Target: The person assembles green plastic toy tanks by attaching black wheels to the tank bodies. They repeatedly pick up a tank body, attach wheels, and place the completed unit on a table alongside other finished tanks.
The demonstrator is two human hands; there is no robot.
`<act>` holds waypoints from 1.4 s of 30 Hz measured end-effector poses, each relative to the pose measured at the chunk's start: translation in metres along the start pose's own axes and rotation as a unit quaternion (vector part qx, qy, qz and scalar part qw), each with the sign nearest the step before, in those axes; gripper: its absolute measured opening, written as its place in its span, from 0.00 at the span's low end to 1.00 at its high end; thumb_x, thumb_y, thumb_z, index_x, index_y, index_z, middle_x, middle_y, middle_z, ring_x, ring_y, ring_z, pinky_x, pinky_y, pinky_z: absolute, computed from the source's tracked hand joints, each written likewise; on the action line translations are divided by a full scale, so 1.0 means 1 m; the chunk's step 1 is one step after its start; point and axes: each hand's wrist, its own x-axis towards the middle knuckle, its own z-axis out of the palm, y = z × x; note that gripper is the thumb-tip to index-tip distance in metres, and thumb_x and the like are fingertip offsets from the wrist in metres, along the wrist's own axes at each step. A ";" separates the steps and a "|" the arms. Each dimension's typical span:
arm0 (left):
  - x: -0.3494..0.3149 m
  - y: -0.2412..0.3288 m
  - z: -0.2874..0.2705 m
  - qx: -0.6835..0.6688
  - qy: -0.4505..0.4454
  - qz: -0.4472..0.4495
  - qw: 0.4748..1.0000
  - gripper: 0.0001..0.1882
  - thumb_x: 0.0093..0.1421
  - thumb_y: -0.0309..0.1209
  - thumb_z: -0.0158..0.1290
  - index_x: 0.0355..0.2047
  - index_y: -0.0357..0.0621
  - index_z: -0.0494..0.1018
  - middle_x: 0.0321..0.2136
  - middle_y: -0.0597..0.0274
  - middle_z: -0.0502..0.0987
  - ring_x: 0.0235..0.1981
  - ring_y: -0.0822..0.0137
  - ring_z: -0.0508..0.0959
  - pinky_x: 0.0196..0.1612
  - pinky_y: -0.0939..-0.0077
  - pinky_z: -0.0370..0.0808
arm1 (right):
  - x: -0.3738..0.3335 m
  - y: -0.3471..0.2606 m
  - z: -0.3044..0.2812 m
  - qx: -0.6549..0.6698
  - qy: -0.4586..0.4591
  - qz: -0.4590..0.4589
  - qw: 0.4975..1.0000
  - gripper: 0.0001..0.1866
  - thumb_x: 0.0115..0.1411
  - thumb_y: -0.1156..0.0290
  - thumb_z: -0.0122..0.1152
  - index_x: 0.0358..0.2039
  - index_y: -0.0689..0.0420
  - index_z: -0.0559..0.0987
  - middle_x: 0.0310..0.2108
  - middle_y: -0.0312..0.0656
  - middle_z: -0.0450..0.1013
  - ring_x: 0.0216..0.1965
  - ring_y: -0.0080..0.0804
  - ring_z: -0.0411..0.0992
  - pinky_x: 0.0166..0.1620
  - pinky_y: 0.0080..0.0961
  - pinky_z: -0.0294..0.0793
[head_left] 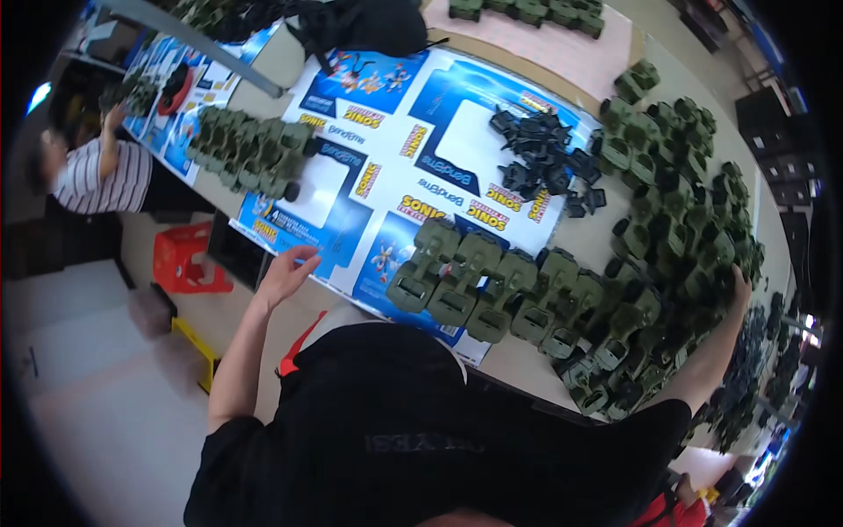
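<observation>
My left hand (291, 276) hovers over the table's near edge, fingers loosely bent and apart, holding nothing. On the far right, my right hand (743, 286) reaches to the outer side of a big heap of olive-green plastic toy vehicle bodies (676, 228). It touches or nearly touches the heap; its fingers are too small and partly hidden to show a grip. A row of the same green vehicle bodies (492, 294) stands side by side along the near edge in front of me. Beyond that row lies a pile of small black plastic parts (537, 145).
Flat blue-and-white printed card sheets (386, 149) cover the table. More green vehicle bodies (250, 145) stand at the left, others (527, 10) at the far side. A black bag (373, 35) lies at the back. A co-worker (101, 171) is at the left, near a red stool (186, 256).
</observation>
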 end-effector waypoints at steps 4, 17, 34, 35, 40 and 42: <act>0.008 -0.002 -0.022 0.035 0.077 0.017 0.996 0.18 0.58 0.38 0.55 0.42 0.36 0.75 0.34 0.55 0.79 0.34 0.68 0.78 0.39 0.74 0.74 | -0.014 -0.019 0.019 0.019 -0.054 -0.032 0.998 0.50 0.45 0.47 0.67 0.62 0.62 0.58 0.55 0.54 0.63 0.53 0.47 0.66 0.50 0.43 0.70; 0.208 -0.007 -0.065 0.210 0.252 -0.021 0.945 0.60 0.36 0.60 0.64 0.60 0.33 0.51 0.50 0.41 0.64 0.49 0.47 0.71 0.49 0.56 0.70 | -0.330 -0.216 0.022 -0.063 0.079 -0.423 0.900 0.23 0.59 0.54 0.56 0.50 0.55 0.74 0.56 0.54 0.63 0.60 0.49 0.58 0.57 0.37 0.61; 0.124 0.043 -0.031 0.542 -0.132 0.497 0.665 0.58 0.30 0.38 0.71 0.63 0.55 0.53 0.59 0.62 0.59 0.66 0.56 0.49 0.65 0.53 0.48 | -0.718 -0.345 0.202 0.152 -0.321 -0.438 0.826 0.16 0.55 0.66 0.61 0.42 0.61 0.77 0.45 0.50 0.72 0.44 0.47 0.72 0.47 0.34 0.71; 0.129 0.040 -0.020 0.575 -0.144 0.537 0.600 0.57 0.29 0.46 0.70 0.62 0.54 0.55 0.56 0.64 0.63 0.65 0.59 0.52 0.66 0.54 0.45 | -0.704 -0.341 0.205 0.147 -0.285 -0.439 0.839 0.15 0.54 0.67 0.61 0.40 0.62 0.77 0.43 0.50 0.73 0.42 0.46 0.73 0.46 0.33 0.71; 0.157 0.014 0.023 0.570 -0.231 0.524 0.589 0.57 0.30 0.49 0.69 0.60 0.45 0.57 0.41 0.61 0.73 0.51 0.62 0.70 0.56 0.58 0.63 | -0.622 -0.319 0.207 0.178 -0.223 -0.309 0.907 0.13 0.54 0.65 0.60 0.37 0.58 0.80 0.35 0.46 0.77 0.36 0.41 0.76 0.41 0.32 0.74; 0.158 0.008 0.013 0.512 -0.222 0.452 0.696 0.54 0.31 0.49 0.69 0.58 0.43 0.59 0.37 0.61 0.73 0.43 0.60 0.74 0.48 0.61 0.68 | -0.585 -0.310 0.214 0.119 -0.151 -0.248 0.949 0.16 0.53 0.59 0.61 0.37 0.56 0.80 0.31 0.43 0.78 0.34 0.40 0.76 0.39 0.31 0.74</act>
